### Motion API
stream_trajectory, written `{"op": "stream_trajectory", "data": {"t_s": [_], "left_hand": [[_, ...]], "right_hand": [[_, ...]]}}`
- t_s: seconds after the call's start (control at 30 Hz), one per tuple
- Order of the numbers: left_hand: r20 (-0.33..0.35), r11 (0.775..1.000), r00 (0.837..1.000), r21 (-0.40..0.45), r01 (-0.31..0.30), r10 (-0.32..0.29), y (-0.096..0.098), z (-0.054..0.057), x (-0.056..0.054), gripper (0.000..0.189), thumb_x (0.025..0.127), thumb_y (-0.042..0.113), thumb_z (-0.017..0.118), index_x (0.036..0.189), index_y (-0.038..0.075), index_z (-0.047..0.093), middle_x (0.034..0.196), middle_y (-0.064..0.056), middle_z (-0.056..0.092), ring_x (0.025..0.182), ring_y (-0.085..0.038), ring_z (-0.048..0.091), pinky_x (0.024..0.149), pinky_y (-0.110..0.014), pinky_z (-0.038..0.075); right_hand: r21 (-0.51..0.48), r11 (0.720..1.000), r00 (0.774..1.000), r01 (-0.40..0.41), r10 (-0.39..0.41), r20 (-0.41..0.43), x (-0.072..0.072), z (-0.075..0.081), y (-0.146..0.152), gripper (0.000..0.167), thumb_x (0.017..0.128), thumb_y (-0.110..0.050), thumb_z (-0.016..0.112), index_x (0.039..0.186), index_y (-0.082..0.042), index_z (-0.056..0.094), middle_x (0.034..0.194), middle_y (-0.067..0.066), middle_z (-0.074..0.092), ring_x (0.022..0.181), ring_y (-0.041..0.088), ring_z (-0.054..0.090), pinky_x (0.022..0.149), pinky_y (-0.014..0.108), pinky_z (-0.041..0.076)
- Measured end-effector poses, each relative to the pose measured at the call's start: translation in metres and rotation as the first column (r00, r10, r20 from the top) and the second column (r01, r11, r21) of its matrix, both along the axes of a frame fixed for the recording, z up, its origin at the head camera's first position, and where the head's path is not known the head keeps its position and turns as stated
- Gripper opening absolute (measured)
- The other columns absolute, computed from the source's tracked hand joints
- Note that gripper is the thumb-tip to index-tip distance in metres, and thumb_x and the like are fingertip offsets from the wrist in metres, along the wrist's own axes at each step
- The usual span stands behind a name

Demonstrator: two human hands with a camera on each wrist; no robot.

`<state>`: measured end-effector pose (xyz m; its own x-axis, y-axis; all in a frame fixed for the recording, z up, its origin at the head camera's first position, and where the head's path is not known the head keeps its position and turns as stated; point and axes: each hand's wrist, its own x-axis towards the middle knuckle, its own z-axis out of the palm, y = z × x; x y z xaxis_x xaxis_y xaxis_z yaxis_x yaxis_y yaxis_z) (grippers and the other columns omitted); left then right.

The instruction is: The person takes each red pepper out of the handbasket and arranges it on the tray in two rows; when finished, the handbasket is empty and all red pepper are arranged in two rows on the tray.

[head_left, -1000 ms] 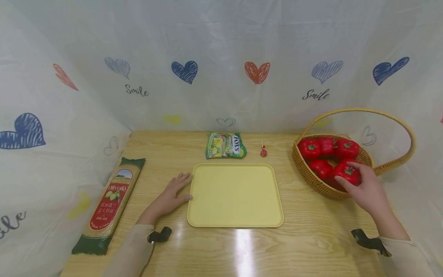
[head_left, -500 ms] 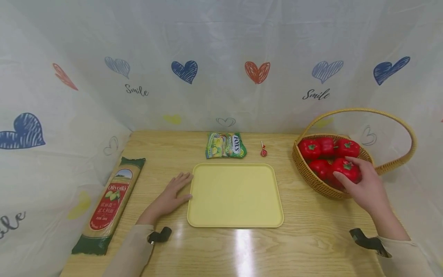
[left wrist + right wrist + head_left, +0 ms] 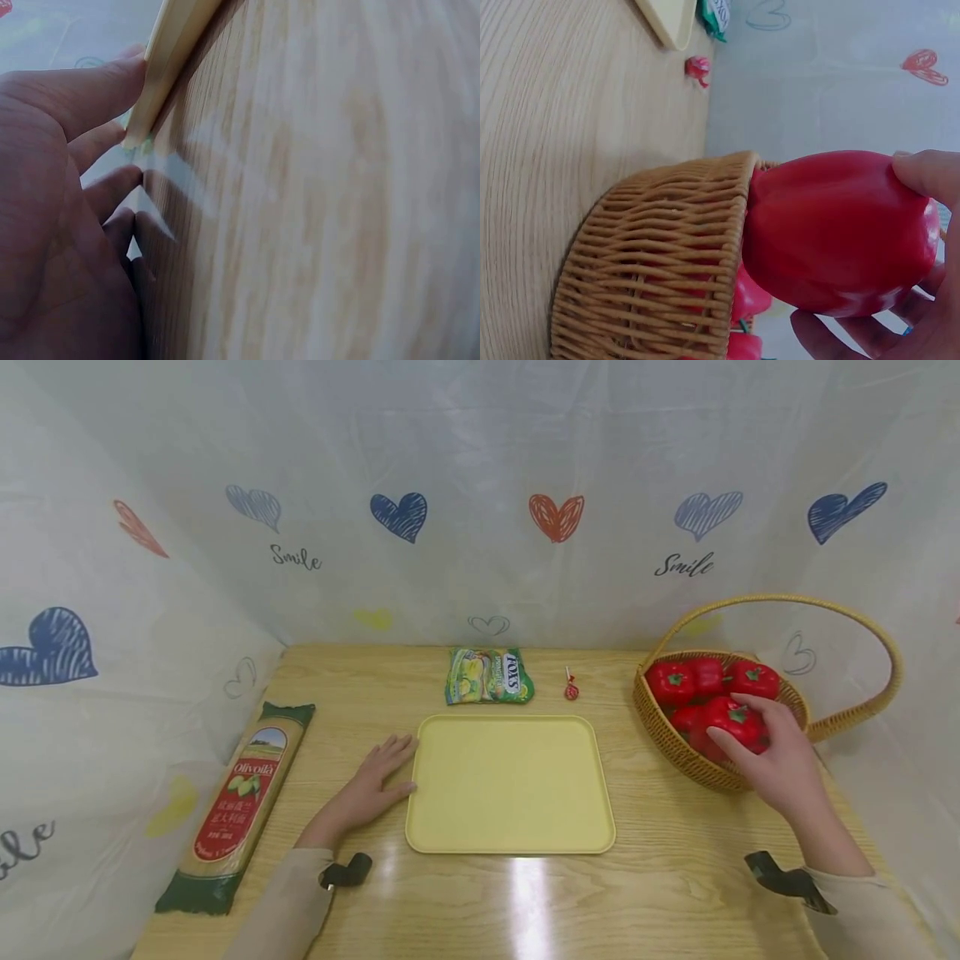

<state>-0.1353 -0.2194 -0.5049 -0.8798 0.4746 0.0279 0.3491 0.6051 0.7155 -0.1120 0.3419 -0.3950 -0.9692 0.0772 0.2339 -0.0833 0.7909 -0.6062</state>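
My right hand (image 3: 783, 764) grips a red bell pepper (image 3: 733, 720) from its near right side, holding it above others in the wicker basket (image 3: 671, 747). In the right wrist view this bell pepper (image 3: 840, 232) fills the space between thumb and fingers, at the level of the basket rim. Several more red peppers (image 3: 671, 682) lie in the basket, partly hidden. Fingers spread, my left hand (image 3: 367, 789) rests at the left edge of the pale yellow tray (image 3: 510, 842). The left wrist view shows the left thumb (image 3: 105, 90) touching the tray's rim (image 3: 169, 71).
A green candy bag (image 3: 489, 676) and a red lollipop (image 3: 572, 691) lie behind the tray. A long pack of spaghetti (image 3: 238, 806) lies at the left of the wooden table (image 3: 637, 902). The basket's tall handle (image 3: 862, 618) arches up at the right, near a curtain with printed hearts.
My right hand has raised the bell pepper from among the others and shifted it slightly left and away. The left hand has stayed in place.
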Motion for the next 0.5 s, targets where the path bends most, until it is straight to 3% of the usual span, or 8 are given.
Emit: {"op": "stream_trajectory", "data": {"t_s": [0.5], "left_hand": [[0.002, 1.000, 1.000, -0.010, -0.002, 0.002, -0.001, -0.003, -0.001, 0.071, 0.101, 0.027, 0.065, 0.159, 0.003, 0.032, 0.166, -0.020, 0.023, 0.154, -0.043, 0.009, 0.124, -0.061, 0.000]], "right_hand": [[0.001, 0.998, 0.998, -0.060, 0.060, -0.014, -0.004, 0.001, -0.019, 0.062, 0.094, -0.027, 0.074, 0.146, -0.004, 0.048, 0.147, 0.025, 0.044, 0.126, 0.049, 0.041, 0.088, 0.078, 0.046]]}}
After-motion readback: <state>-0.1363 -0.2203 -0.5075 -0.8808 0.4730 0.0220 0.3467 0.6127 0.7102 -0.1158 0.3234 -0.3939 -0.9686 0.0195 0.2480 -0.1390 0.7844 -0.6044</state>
